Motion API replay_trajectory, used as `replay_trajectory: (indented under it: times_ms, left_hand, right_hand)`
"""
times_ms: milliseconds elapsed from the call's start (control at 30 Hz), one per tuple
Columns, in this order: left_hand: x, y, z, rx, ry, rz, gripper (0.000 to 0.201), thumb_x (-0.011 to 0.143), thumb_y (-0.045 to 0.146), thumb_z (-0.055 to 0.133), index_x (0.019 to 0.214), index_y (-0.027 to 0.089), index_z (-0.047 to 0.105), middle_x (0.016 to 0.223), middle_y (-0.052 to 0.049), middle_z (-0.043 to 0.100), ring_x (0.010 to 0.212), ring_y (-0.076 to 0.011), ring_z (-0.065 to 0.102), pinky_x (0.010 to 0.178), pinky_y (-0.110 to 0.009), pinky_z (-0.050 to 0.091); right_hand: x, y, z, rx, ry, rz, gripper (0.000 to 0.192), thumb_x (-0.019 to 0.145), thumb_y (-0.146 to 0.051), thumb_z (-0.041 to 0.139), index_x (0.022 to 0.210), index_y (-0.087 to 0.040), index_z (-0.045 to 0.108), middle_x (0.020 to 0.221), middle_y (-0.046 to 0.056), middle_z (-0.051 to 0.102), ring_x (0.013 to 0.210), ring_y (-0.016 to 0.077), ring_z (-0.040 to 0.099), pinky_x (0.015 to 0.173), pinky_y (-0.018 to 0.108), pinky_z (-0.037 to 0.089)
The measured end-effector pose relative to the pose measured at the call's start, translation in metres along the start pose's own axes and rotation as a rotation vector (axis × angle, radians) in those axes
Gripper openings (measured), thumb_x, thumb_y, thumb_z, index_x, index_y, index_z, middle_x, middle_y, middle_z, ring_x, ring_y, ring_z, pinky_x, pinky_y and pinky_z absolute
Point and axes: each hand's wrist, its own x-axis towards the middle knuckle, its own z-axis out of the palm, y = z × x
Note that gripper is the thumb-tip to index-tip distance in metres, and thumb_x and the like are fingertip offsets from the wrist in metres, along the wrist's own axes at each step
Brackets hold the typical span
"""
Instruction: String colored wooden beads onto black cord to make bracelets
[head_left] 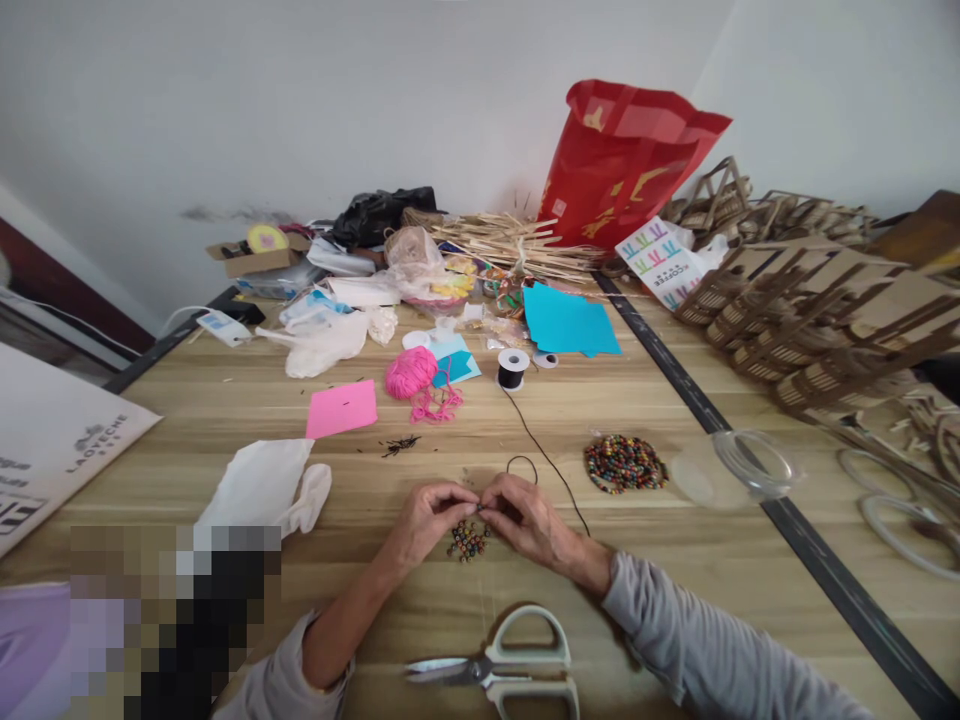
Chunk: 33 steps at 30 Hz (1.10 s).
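Observation:
My left hand (431, 520) and my right hand (526, 518) meet fingertip to fingertip above the table, thumb and forefinger of each pinched together. A tiny dark bit shows between them, too small to name. Thin black cord (541, 447) runs from a white spool (513, 368) to behind my right wrist, and a loop of it rises behind my right hand, which appears to grip it. Just below my fingertips lies a small heap of round brown and coloured beads (469, 541). Scissors with pale handles (529, 640) lie nearer me, blades pointing left.
Strung multicoloured beads (626, 464) lie right of my hands beside a clear round container (697, 478). Short black pieces (400, 445), a pink card (342, 408) and pink yarn (411, 373) are ahead. Small woven baskets (802, 375) line the right; a red bag (626, 165) stands behind.

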Motion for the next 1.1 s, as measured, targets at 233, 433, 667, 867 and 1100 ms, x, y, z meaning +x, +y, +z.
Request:
replay_trajectory:
  times_ms: [233,433,667,867,1100]
  left_hand:
    - [-0.001,0.001,0.001,-0.032,0.025,-0.033,0.011,0.063,0.022,0.072,0.071,0.014,0.072,0.070,-0.004,0.070,0.069,-0.0167,0.061,0.068,-0.026,0.048]
    - [-0.003,0.008,0.003,0.002,0.019,-0.027,0.009,0.065,0.021,0.069,0.068,0.013,0.069,0.066,-0.003,0.066,0.065,-0.0147,0.058,0.064,-0.025,0.047]
    - [-0.003,0.011,0.003,0.006,0.004,0.000,0.012,0.068,0.024,0.067,0.065,0.013,0.065,0.063,0.000,0.060,0.062,-0.0122,0.053,0.062,-0.023,0.044]
    - [0.001,0.009,0.001,-0.113,0.058,-0.074,0.022,0.063,0.032,0.073,0.065,0.013,0.062,0.059,0.001,0.060,0.060,-0.0120,0.053,0.061,-0.024,0.045]
    - [0.001,0.009,0.000,-0.110,0.076,-0.078,0.025,0.063,0.036,0.074,0.067,0.014,0.063,0.062,0.000,0.062,0.061,-0.0130,0.054,0.064,-0.025,0.046]
  right_hand:
    - [0.001,-0.001,-0.001,0.017,-0.009,-0.016,0.012,0.092,-0.026,0.053,0.086,-0.017,0.056,0.072,0.003,0.057,0.065,0.0145,0.052,0.059,0.025,0.043]
    - [0.002,-0.002,-0.001,0.014,-0.001,-0.028,0.012,0.092,-0.026,0.053,0.086,-0.017,0.057,0.073,0.003,0.057,0.065,0.0144,0.053,0.059,0.025,0.043]
    - [0.003,-0.005,-0.002,0.018,-0.010,-0.031,0.007,0.091,-0.020,0.052,0.086,-0.017,0.056,0.074,0.003,0.056,0.068,0.0147,0.052,0.060,0.025,0.042]
    - [0.002,0.001,-0.001,-0.104,0.120,0.035,0.009,0.083,-0.010,0.049,0.082,-0.019,0.051,0.078,0.005,0.052,0.074,0.0185,0.049,0.064,0.029,0.041]
    - [0.001,0.003,-0.001,-0.063,0.122,0.016,0.019,0.080,-0.006,0.045,0.093,-0.019,0.050,0.089,0.008,0.053,0.086,0.0212,0.051,0.074,0.034,0.045]
